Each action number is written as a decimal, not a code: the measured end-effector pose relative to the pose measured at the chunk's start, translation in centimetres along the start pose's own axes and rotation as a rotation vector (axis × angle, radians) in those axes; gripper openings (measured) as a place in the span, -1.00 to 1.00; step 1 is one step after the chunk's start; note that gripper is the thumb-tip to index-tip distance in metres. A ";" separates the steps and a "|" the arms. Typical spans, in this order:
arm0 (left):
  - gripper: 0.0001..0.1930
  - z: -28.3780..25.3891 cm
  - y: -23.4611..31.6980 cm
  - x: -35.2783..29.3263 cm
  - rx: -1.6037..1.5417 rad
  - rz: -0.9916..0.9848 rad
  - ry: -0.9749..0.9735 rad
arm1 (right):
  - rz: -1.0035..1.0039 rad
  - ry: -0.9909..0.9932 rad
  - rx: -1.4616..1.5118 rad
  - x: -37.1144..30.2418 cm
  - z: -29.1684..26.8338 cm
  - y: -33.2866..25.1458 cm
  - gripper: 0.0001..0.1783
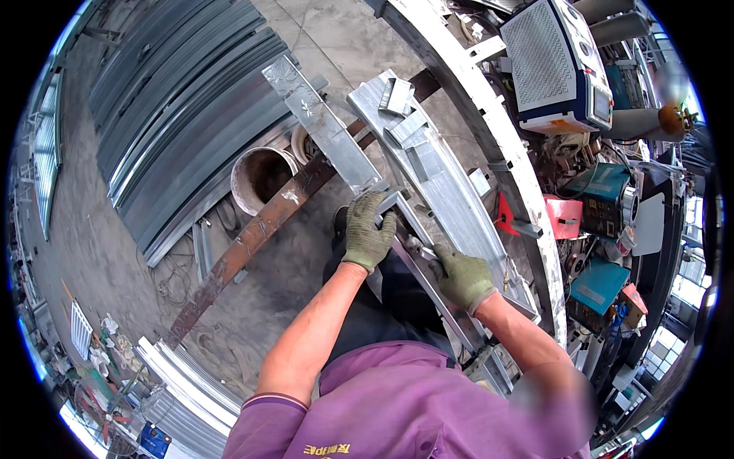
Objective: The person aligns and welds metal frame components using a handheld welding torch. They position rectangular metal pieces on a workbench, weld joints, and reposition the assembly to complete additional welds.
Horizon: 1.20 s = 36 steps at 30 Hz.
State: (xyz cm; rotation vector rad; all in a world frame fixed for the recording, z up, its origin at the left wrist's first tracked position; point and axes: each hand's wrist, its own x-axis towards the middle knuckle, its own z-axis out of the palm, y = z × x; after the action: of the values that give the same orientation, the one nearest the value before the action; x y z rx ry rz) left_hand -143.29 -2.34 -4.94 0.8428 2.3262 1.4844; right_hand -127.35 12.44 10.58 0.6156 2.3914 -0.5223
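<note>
My left hand (368,229), in an olive work glove, has its fingers bent over a small grey metal piece (388,202) at the inner end of a wide steel channel (325,126). To its right, my gloved right hand (464,278) is closed beside a narrow open steel channel (428,275) that runs down toward my body. A pale metal end (417,246) shows by its fingertips; what it belongs to is hidden. Along the right lies a wide silver profile (459,203) bearing several short cut channel pieces (409,128).
A rusty beam (252,251) crosses below the channels, beside a dirty bucket (260,180). Long steel profiles (191,107) are stacked at left. A curved white-topped beam (489,115) bounds the right, with a white machine (539,65) and teal boxes (600,284) beyond.
</note>
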 end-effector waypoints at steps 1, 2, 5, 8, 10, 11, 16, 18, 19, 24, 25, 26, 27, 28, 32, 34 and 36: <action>-0.52 0.0 -0.3 -0.2 0.010 0.004 -0.003 | -0.007 0.013 -0.015 -0.4 -0.1 -0.1 -0.55; -0.50 -0.1 -0.3 -0.2 0.020 0.010 -0.009 | -0.065 0.066 -0.024 -0.7 -0.2 -0.2 -0.55; -0.50 0.0 -0.2 0.0 0.006 -0.017 -0.032 | -0.184 0.183 -0.056 -0.9 -0.2 -0.2 -0.54; -0.49 0.0 -0.1 -0.1 0.006 -0.001 -0.022 | -0.185 0.200 -0.093 -0.2 -0.1 0.3 -0.55; -0.52 0.2 -0.4 0.0 -0.007 0.007 -0.004 | -0.169 0.193 -0.106 -0.5 -0.5 -0.3 -0.55; -0.53 0.3 -0.3 -0.1 -0.016 0.010 0.003 | -0.168 0.190 -0.081 -0.4 -0.5 -0.1 -0.55; -0.52 0.4 -0.1 0.0 0.003 0.003 -0.003 | -0.117 0.168 -0.051 -0.3 -0.2 0.0 -0.51; -0.51 0.4 -0.3 -0.2 0.011 0.003 -0.003 | -0.115 0.208 -0.008 -0.6 -0.9 0.1 -0.54; -0.51 0.3 -0.5 -0.4 0.016 -0.001 0.001 | -0.114 0.228 0.015 -0.7 -1.1 0.1 -0.55; -0.48 0.0 0.0 -0.1 0.016 0.020 -0.018 | 0.145 0.388 0.138 0.7 2.1 5.1 -0.69; -0.47 0.0 0.2 0.0 0.016 0.023 -0.031 | 0.196 0.408 0.132 1.6 3.2 6.5 -0.71; -0.47 0.1 0.1 0.1 0.009 0.016 -0.029 | 0.236 0.424 0.131 2.4 3.7 7.5 -0.72; -0.47 0.1 0.1 0.0 0.004 0.007 -0.033 | 0.284 0.385 0.128 3.2 3.6 7.8 -0.75; -0.47 0.1 0.0 -0.1 0.000 -0.003 -0.037 | 0.277 0.387 0.113 4.2 4.0 8.5 -0.75; -0.47 0.1 -0.7 -0.3 -0.056 -0.048 -0.081 | 0.270 0.417 0.118 7.7 7.0 10.5 -0.74; -0.48 0.0 -0.7 -0.5 -0.038 -0.063 -0.095 | 0.281 0.444 0.164 9.2 8.6 10.9 -0.69; -0.50 -0.2 0.0 -0.1 -0.079 -0.103 -0.126 | 0.295 0.498 0.180 10.6 10.4 11.1 -0.65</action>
State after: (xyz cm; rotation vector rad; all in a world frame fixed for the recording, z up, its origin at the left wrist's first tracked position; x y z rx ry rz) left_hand -143.27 -2.57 -4.84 0.7612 2.1714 1.4274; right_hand -124.06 19.49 -6.30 1.2837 2.6514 -0.5004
